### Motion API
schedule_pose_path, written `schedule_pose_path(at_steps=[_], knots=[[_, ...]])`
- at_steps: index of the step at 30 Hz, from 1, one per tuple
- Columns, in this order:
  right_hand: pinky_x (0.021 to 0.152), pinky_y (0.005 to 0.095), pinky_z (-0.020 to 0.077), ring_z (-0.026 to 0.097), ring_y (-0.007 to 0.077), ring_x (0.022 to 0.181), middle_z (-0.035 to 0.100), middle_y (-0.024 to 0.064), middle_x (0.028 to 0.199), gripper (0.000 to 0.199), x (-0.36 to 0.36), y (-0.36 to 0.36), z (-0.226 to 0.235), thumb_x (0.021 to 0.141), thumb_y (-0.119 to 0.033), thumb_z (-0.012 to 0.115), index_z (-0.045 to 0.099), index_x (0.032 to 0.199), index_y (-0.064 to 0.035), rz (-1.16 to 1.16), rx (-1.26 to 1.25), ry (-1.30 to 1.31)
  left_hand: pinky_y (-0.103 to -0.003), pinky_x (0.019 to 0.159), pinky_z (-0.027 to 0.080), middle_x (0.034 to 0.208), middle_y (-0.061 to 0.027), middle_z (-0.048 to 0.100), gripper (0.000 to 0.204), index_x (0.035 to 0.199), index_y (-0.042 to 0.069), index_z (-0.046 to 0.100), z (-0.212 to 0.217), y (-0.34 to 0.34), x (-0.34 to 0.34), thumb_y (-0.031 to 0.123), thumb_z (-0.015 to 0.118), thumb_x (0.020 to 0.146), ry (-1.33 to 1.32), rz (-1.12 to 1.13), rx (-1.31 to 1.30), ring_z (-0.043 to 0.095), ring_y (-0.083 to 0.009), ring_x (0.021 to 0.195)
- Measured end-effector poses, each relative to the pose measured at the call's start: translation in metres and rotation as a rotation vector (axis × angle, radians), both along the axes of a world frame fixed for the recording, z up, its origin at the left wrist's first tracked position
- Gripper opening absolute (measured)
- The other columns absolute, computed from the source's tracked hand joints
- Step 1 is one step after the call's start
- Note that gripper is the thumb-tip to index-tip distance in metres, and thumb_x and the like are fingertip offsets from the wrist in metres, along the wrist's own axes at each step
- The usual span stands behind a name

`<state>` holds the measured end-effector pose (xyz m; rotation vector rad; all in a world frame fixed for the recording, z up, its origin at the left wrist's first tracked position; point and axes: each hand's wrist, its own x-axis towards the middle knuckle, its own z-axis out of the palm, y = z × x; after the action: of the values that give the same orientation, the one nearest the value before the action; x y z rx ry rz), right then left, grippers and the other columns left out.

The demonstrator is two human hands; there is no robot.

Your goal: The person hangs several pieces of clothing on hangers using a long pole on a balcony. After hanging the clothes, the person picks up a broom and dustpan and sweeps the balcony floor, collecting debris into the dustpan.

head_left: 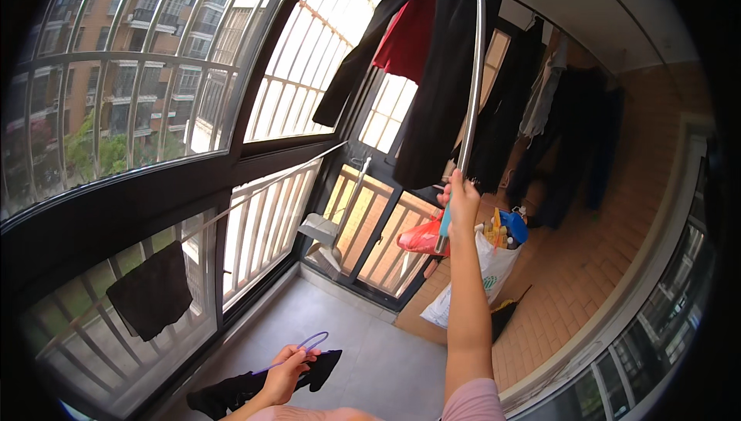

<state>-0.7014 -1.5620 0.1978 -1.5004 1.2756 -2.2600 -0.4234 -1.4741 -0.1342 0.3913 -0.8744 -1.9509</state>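
Observation:
Low in front of me, my left hand (285, 373) is closed around a thin purple clothes hanger (315, 338). A black garment (225, 395) hangs on it, spreading to both sides of the hand. My right arm reaches forward, and my right hand (461, 201) grips the lower part of a silver clothes pole (472, 104) with blue sections. The pole rises almost upright past black trousers (428, 104); its top end is cut off by the picture's upper edge. A dark red garment (407, 39) hangs behind those trousers.
More dark clothes (567, 128) hang at the far right. A white plastic bag (494, 267) with bottles and a red bag (421, 240) are beyond my right forearm. A dustpan (320, 229) stands in the corner. A dark cloth (153, 290) hangs by the barred windows on the left.

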Motion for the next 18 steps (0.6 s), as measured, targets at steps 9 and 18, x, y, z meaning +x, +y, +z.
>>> schedule_pose_path(at_steps=[9,18], knots=[[0.06,0.0272,0.0456,0.047,0.0097,0.06,0.049,0.0027,0.069,0.013,0.043,0.024,-0.125,0.085,-0.018,0.05,0.046,0.083,-0.0054,0.568,0.197,0.003,-0.027,0.086,0.037,0.109,-0.0079,0.053,0.02,0.097,0.007,0.048,-0.029,-0.024,-0.009,0.024,0.045,0.088,-0.192,0.019,0.077,0.048,-0.0138,0.099],[0.039,0.0229,0.0354,0.039,0.0073,0.042,0.042,0.0024,0.055,0.034,0.064,0.106,-0.165,0.082,-0.034,0.055,0.042,0.091,-0.004,0.883,0.186,0.112,-0.035,0.094,0.035,0.114,-0.0153,0.048,0.023,0.105,0.004,0.043,0.038,-0.048,-0.008,0.022,0.041,0.09,-0.095,0.03,-0.093,0.046,-0.0237,0.107]])
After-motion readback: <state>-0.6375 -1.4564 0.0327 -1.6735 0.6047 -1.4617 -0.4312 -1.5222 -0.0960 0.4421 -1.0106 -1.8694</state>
